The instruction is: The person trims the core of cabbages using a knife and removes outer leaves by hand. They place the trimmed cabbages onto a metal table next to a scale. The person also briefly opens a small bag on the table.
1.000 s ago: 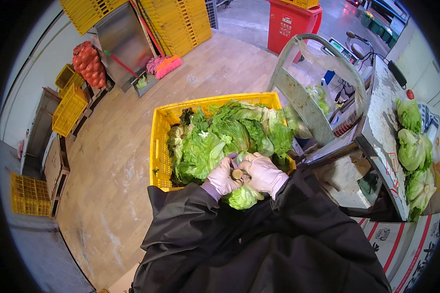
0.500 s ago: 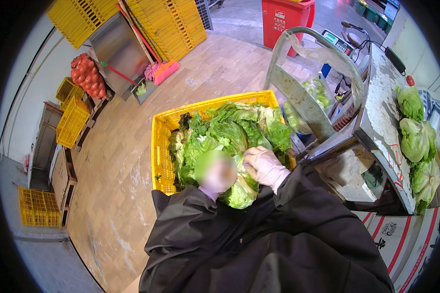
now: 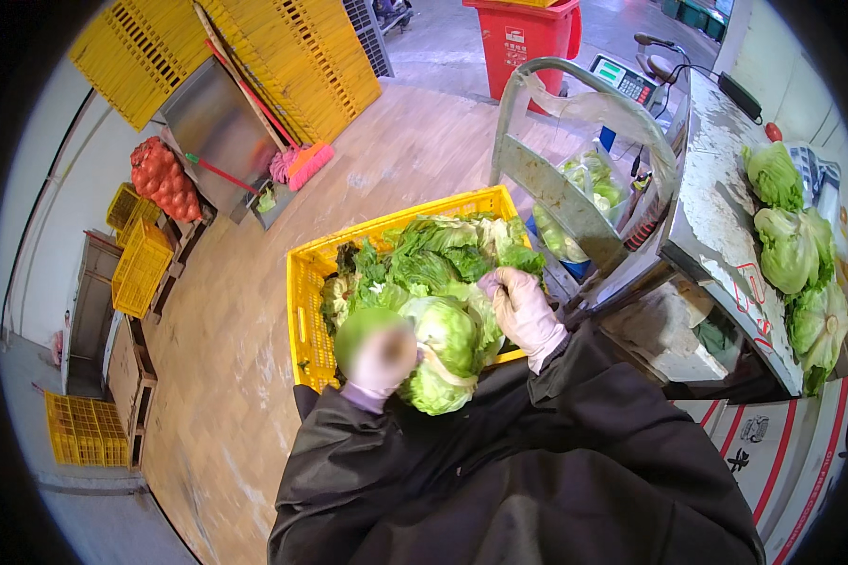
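Note:
A pale green head of lettuce (image 3: pixel 443 341) sits at the near edge of the yellow crate (image 3: pixel 301 311), just in front of me. My left hand (image 3: pixel 379 365), in a pale glove, holds the head from its left side; a blurred patch hides part of that hand. To the right of the head, my gloved right hand (image 3: pixel 524 313) has its fingers curled together on a loosened outer lettuce leaf (image 3: pixel 483 318). Loose green leaves (image 3: pixel 438 247), some browned, fill the crate behind both hands.
On the right, a worn table (image 3: pixel 702 212) carries several lettuce heads (image 3: pixel 787 247) and a scale (image 3: pixel 624 80). A metal chair (image 3: pixel 561 198) stands by the crate. Farther off are a red bin (image 3: pixel 528 42), stacked yellow crates (image 3: pixel 297 61), a broom (image 3: pixel 309 165) and an onion sack (image 3: pixel 165 179).
My hands have moved apart, the right one rightward with a leaf and the left one leftward. More of the lettuce head shows between them. The whole view has shifted slightly.

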